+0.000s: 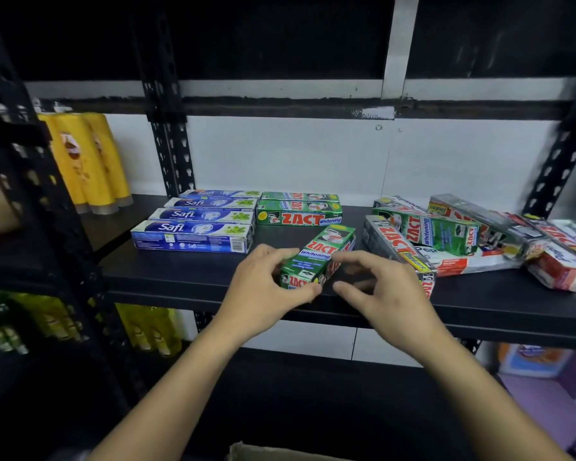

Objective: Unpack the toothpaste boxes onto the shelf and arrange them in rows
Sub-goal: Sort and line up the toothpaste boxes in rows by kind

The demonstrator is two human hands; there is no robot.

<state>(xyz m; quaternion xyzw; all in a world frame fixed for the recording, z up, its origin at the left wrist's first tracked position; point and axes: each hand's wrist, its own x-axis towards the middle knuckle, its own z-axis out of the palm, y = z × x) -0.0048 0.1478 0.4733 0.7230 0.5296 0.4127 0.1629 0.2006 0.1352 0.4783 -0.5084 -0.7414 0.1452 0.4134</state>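
A green Zact Whitening box [318, 257] lies at an angle near the front of the black shelf [187, 277]. My left hand [263, 294] grips its near end with thumb and fingers. My right hand [386, 294] hovers just right of the box with its fingers loosely curled and holds nothing. Several blue Safi boxes [193, 227] lie in a neat row at the left. Beside them two green Zact boxes [298, 212] lie lined up. A loose heap of Zact and other toothpaste boxes [446, 237] lies at the right.
Yellow bottles [90, 161] stand at the shelf's far left behind a black upright post [170, 144]. More yellow bottles [150, 331] are on the shelf below. A cardboard box edge [246, 452] shows at the bottom. Purple packs [539, 367] lie at the lower right.
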